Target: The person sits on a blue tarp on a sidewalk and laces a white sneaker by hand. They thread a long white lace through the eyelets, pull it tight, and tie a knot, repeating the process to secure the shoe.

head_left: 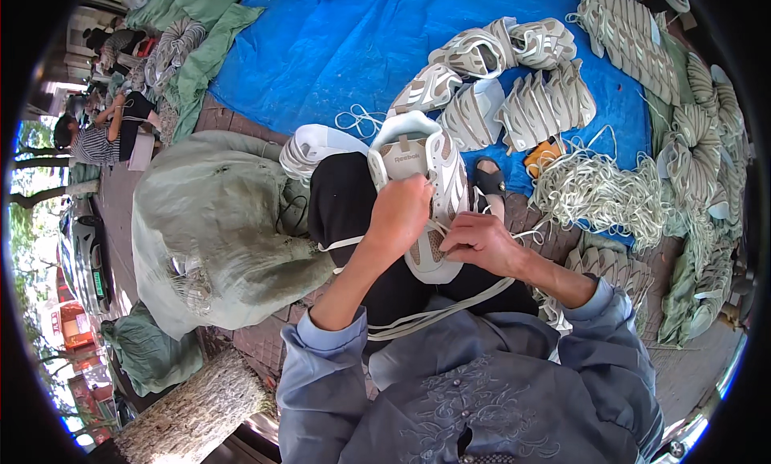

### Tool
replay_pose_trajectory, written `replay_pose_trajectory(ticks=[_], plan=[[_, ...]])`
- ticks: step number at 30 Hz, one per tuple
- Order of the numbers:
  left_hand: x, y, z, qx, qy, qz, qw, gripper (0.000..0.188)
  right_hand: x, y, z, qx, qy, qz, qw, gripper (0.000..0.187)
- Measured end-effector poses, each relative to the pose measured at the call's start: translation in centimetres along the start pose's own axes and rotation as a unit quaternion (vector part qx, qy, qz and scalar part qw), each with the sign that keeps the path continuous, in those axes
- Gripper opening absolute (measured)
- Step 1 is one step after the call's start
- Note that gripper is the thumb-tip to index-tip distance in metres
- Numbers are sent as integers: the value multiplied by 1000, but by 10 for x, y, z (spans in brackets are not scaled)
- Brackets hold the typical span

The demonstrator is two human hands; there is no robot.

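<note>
A white and beige sneaker upper [448, 179] rests across my dark-trousered lap, its toe toward me and its heel opening facing away. Over its lacing area my left hand [401, 215] is closed in a pinch near the eyelets. Lower down, beside the toe, my right hand [486, 243] also pinches, with pale lace running at its fingertips. I take both to be gripping shoelace, though the fingers partly cover it. Long lengths of white shoelace [482, 298] trail over my lap, and a loose end sticks out by each hand.
A blue tarp [305, 54] spreads ahead, bearing stacked sneaker uppers [546, 102] and a tangled heap of laces [602, 191]. At left sits a bulky grey-green sack [193, 215]; white uppers [317, 147] lie by my knee. A tree trunk [193, 408] stands lower left. Another person [92, 143] sits farther off.
</note>
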State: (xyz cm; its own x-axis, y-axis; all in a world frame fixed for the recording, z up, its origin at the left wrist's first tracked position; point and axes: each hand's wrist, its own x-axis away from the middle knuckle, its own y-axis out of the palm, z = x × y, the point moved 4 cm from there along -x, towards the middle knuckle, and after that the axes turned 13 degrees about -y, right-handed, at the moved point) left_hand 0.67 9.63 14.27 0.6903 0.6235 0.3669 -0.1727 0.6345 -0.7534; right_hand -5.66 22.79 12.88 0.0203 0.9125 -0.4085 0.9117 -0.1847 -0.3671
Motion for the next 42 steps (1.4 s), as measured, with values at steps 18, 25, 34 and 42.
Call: replay_pose_trajectory(ticks=[18, 25, 34, 42], plan=[[5, 23, 6, 117, -26, -22, 993, 13, 24, -32, 37, -114, 230, 194, 947, 12], [16, 21, -1, 92, -1, 3, 996, 17, 9, -21, 16, -157, 237, 167, 944, 13], [24, 22, -9, 137, -27, -8, 990, 16, 11, -10, 25, -80, 185, 169, 965, 2], [23, 25, -12, 156, -28, -9, 987, 16, 2, -13, 21, 120, 133, 107, 978, 11]])
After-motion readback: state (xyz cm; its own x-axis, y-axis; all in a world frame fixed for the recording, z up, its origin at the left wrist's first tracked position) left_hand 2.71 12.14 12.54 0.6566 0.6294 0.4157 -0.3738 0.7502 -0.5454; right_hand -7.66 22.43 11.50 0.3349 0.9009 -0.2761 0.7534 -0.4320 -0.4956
